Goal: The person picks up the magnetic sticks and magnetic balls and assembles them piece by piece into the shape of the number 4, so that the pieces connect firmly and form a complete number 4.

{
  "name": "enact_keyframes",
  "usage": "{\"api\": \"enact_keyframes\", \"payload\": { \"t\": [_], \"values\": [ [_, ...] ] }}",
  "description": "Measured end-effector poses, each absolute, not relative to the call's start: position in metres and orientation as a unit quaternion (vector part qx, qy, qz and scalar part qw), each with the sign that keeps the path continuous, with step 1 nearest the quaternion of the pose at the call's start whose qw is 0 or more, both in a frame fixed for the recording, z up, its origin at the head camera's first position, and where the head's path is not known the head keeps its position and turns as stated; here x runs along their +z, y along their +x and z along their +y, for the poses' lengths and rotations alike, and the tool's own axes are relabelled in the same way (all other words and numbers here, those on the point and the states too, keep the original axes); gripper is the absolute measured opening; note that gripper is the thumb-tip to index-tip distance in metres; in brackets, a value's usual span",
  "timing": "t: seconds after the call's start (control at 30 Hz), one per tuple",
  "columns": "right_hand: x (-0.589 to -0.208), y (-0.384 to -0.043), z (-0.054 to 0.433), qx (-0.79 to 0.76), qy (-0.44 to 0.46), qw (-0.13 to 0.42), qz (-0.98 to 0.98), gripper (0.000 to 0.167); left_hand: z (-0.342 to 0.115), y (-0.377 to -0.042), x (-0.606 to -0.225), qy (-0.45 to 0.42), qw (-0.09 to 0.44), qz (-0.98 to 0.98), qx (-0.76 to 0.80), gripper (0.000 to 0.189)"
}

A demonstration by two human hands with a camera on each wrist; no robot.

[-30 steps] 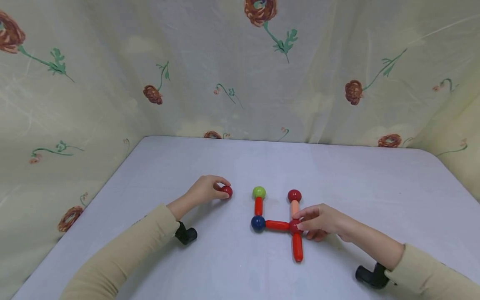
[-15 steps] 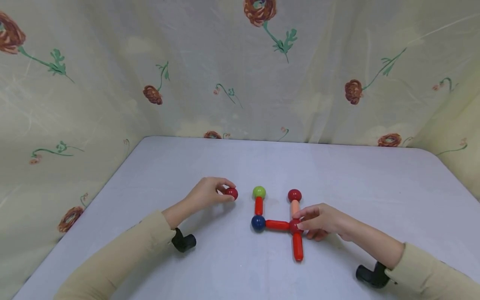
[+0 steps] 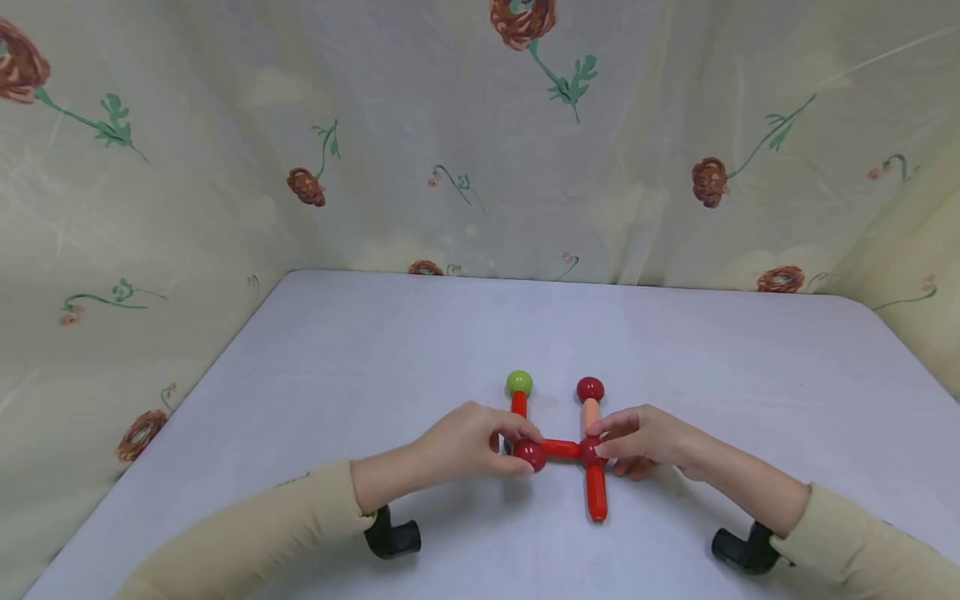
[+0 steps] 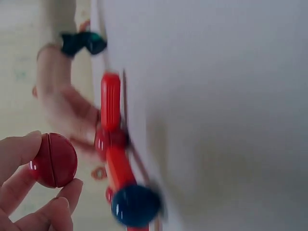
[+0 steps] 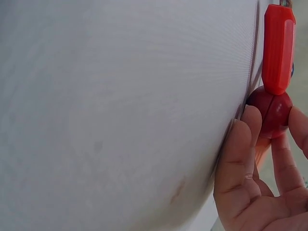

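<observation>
My left hand point(image 3: 468, 442) pinches a loose red ball point(image 4: 55, 160) between thumb and fingers, raised off the table. In the head view this ball overlaps the blue ball point(image 4: 136, 205) of a ball-and-stick assembly. My right hand point(image 3: 648, 442) grips the red ball point(image 5: 274, 113) at the assembly's junction. From that junction a red stick point(image 3: 560, 449) runs to the blue ball, a peach stick point(image 3: 591, 414) leads to a far red ball point(image 3: 590, 389), and another red stick point(image 3: 596, 493) points toward me with a free end. A green ball point(image 3: 519, 382) tops the red stick beyond the blue ball.
The assembly lies on a white table point(image 3: 360, 333). Behind and beside it hangs a pale flowered curtain point(image 3: 615, 167). A black wrist camera point(image 3: 393, 537) juts below my left wrist, with another black camera point(image 3: 742, 550) at the right.
My left hand has carried its red ball rightward and nearer to me, from left of the assembly to over the blue ball. The right hand has kept its place on the junction ball.
</observation>
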State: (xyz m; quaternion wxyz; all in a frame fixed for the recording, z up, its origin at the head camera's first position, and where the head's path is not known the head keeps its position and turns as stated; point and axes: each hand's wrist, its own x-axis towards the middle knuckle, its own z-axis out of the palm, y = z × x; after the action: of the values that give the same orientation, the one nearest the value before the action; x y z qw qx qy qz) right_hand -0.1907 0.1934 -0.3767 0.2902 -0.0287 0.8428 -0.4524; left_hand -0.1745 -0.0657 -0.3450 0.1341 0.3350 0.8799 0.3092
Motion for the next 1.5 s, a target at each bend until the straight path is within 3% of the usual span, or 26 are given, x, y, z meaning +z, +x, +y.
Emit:
{"api": "enact_keyframes", "payload": {
  "t": [0.5, 0.9, 1.5],
  "values": [
    [-0.380, -0.192, 0.195, -0.453, -0.039, 0.287, 0.843, 0.039, -0.027, -0.148, -0.370, 0.339, 0.246, 0.853, 0.312, 0.030],
    [-0.380, -0.194, 0.196, -0.459, -0.046, 0.295, 0.837, 0.039, -0.018, -0.151, -0.378, 0.396, 0.255, 0.837, 0.279, 0.032],
    [-0.379, -0.195, 0.198, -0.462, -0.056, 0.301, 0.832, 0.040, -0.013, -0.153, -0.380, 0.400, 0.266, 0.824, 0.301, 0.036]
  ]
}}
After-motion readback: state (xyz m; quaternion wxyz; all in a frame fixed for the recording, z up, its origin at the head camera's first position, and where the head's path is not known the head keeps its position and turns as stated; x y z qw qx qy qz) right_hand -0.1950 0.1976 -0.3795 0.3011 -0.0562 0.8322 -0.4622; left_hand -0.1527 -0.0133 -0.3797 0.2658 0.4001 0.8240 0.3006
